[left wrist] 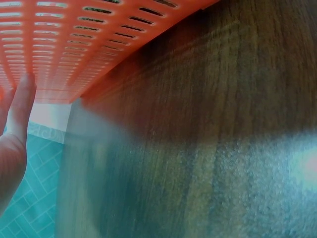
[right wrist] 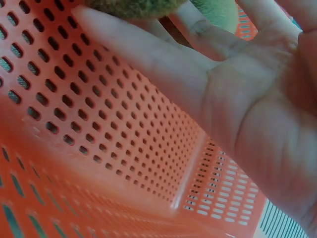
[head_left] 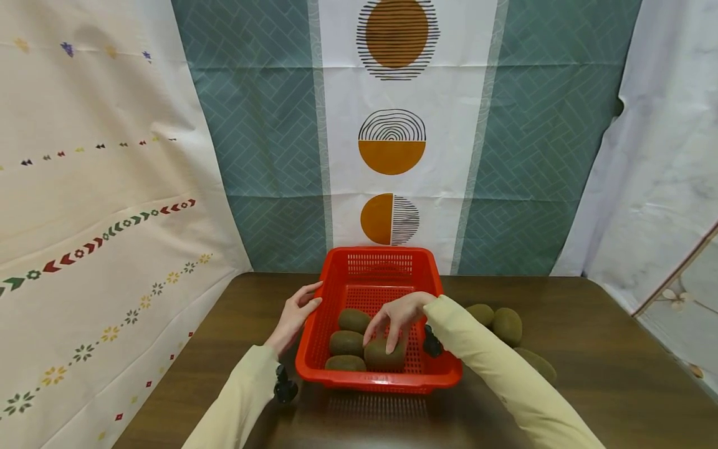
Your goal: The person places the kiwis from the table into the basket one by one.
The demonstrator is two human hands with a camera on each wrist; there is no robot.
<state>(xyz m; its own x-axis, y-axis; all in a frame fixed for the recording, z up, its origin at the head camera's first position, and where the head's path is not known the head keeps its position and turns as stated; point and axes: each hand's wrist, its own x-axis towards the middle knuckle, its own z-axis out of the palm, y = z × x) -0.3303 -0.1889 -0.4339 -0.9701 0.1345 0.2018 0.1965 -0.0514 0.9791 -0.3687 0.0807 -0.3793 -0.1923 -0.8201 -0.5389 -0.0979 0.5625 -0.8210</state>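
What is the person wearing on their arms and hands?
Both arms are in long, pale yellow sleeves that reach the wrists. The left hand and the right hand are bare: no gloves, and no rings that can be seen. A small black gadget is strapped at each wrist, one under the left sleeve and one by the right sleeve.

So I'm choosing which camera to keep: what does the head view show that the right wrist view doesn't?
Only the head view shows the left hand resting against the red basket's outer side, four kiwis inside it, more kiwis on the wooden table, and the patterned backdrop. Only the right wrist view shows the right hand's palm and the basket's perforated floor close up. Both show the right hand on a kiwi inside the basket.
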